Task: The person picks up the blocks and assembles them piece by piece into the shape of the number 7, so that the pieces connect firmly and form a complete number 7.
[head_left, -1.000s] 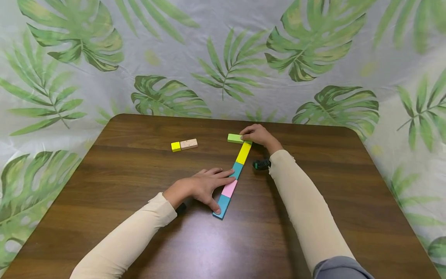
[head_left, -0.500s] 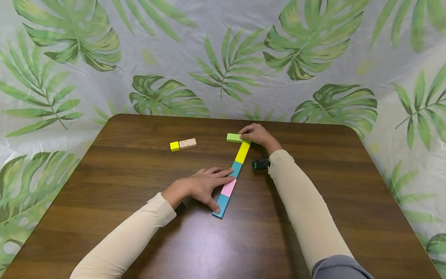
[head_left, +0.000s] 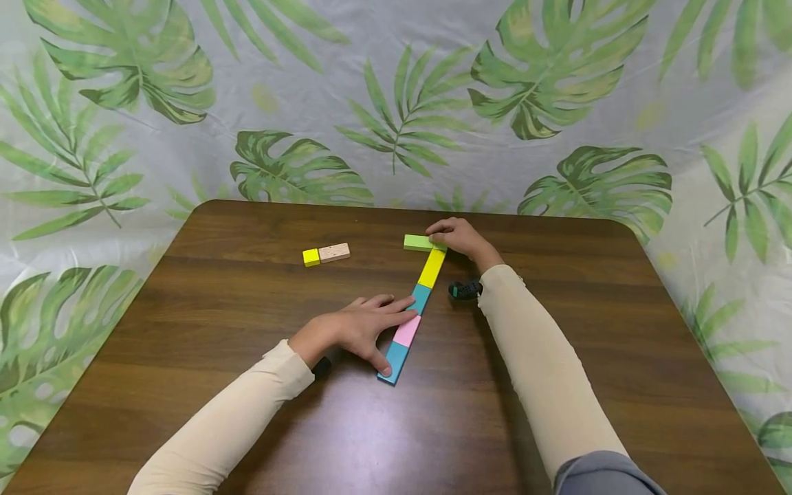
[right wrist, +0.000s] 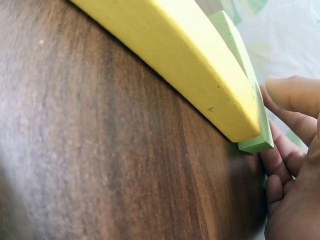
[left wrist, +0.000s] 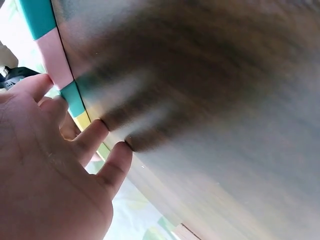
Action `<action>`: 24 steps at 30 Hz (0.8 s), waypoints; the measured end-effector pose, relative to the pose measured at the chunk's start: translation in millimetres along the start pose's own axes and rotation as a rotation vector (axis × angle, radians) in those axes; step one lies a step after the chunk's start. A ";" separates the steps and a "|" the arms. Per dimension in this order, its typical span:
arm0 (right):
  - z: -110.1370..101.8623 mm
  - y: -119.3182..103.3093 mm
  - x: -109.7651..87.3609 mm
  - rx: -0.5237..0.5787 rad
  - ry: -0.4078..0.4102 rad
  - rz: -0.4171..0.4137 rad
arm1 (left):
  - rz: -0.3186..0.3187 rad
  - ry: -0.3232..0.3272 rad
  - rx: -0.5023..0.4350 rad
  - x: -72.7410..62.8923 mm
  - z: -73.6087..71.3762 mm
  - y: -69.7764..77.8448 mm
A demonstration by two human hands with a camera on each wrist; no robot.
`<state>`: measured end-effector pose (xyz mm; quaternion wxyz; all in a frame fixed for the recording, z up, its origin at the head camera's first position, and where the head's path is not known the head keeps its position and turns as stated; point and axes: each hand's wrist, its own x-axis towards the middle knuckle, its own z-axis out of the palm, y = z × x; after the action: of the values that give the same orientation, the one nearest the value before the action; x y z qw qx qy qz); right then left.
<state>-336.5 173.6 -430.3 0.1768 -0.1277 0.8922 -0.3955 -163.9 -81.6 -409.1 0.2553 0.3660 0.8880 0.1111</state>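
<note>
Fingers of my left hand (head_left: 361, 330) are lying well apart across a slanting row of blocks (head_left: 402, 344) on the bench (head_left: 216, 309). My thumb is resting on the near teal block (head_left: 397, 355), and my index finger is lying by the seam where the pink block (head_left: 408, 331) is meeting the far teal block (head_left: 423, 297); my middle finger is touching that teal one, and the other two are sitting left of the row. The yellow block (head_left: 431, 268) is continuing the line away from me. At its far end the green block (head_left: 416, 242) is lying crosswise, jutting mostly left. My right hand (head_left: 460, 239) is touching the green block's right part; I cannot tell whether those bent fingers are clamping it. Farther left, a yellow cube (head_left: 311, 257) is sitting against a plain wooden block (head_left: 335, 253).
</note>
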 end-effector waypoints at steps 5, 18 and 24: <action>0.0 3.2 0.9 0.065 0.018 0.027 | 0.014 -0.005 -0.008 0.4 1.1 -2.0; -0.6 4.5 -1.2 0.113 0.022 0.029 | 0.014 -0.006 -0.038 -1.0 -1.8 -1.4; -0.8 6.7 0.1 0.113 0.031 0.031 | 0.012 -0.010 -0.029 -1.5 -2.8 -0.9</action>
<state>-337.5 178.4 -434.9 0.1759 -0.0977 0.8729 -0.4445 -165.0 -83.3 -406.5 0.2645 0.3683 0.8827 0.1237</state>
